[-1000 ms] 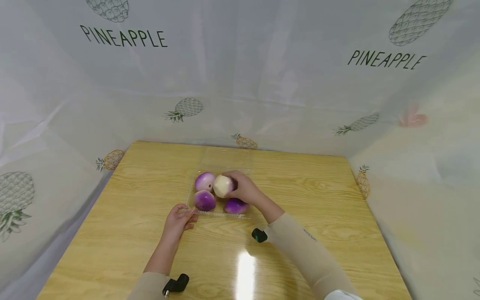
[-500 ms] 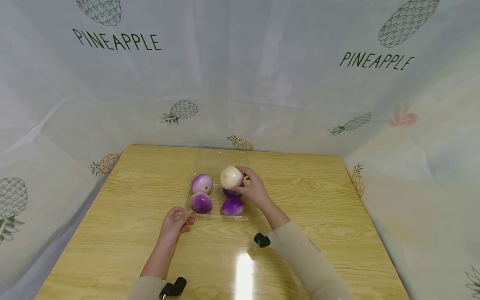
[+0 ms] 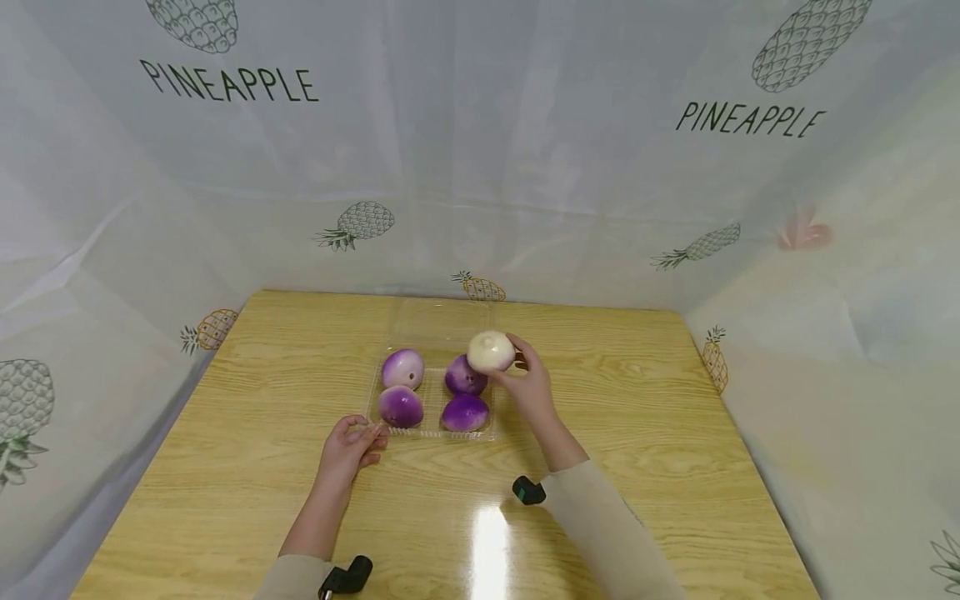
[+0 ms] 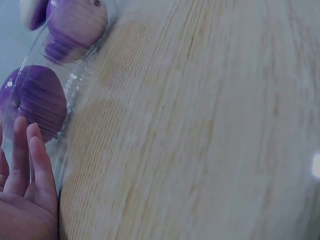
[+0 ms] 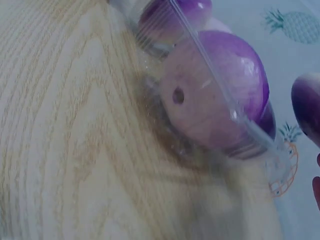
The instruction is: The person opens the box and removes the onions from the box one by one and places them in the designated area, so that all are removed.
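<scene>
Right hand point(image 3: 534, 390): fingers grip a purple-and-white round piece point(image 3: 491, 352), raised near the far right corner of the clear container point(image 3: 433, 398). Four purple round pieces point(image 3: 401, 407) sit inside, two left, two right; lid point(image 3: 442, 318) flipped back. Left hand point(image 3: 347, 448) is at the near left corner, some fingers straight; we can't tell if it pinches the rim. Container's on the worktop point(image 3: 622, 383).

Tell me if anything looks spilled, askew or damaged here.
Nothing looks spilled or askew. One oddity: in the clear box, the back-left turnip-like vegetable has a dark round spot on its pale side, possibly a hole; the right wrist view shows one on another vegetable.
</scene>
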The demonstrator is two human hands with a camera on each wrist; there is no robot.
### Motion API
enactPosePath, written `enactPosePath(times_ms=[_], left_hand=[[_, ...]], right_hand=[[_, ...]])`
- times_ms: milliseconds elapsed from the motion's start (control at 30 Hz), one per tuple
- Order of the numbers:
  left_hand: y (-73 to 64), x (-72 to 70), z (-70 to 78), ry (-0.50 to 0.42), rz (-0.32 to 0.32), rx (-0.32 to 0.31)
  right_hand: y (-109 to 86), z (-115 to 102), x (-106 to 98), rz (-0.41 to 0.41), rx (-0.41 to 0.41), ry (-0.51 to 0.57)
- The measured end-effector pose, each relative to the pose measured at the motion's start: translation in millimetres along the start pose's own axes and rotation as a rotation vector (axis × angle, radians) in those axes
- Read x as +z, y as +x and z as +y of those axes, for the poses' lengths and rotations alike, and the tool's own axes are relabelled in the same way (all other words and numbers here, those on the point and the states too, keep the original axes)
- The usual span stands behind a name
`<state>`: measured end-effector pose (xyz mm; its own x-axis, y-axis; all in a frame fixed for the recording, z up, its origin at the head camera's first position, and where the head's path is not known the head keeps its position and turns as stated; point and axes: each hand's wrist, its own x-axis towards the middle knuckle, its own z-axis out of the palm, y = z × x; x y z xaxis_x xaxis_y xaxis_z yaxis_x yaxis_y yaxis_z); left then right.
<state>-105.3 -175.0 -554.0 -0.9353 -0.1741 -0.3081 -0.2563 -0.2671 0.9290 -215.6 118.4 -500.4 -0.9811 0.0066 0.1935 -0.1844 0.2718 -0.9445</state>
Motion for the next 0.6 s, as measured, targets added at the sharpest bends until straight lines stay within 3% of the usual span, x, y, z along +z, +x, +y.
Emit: enactPosePath(times_ms=[600], left_hand=[[1.1,-0.7,-0.4,0.001,-0.003,0.032]], right_hand=[[2.7,45,-23,0.175,0.108,0.023]])
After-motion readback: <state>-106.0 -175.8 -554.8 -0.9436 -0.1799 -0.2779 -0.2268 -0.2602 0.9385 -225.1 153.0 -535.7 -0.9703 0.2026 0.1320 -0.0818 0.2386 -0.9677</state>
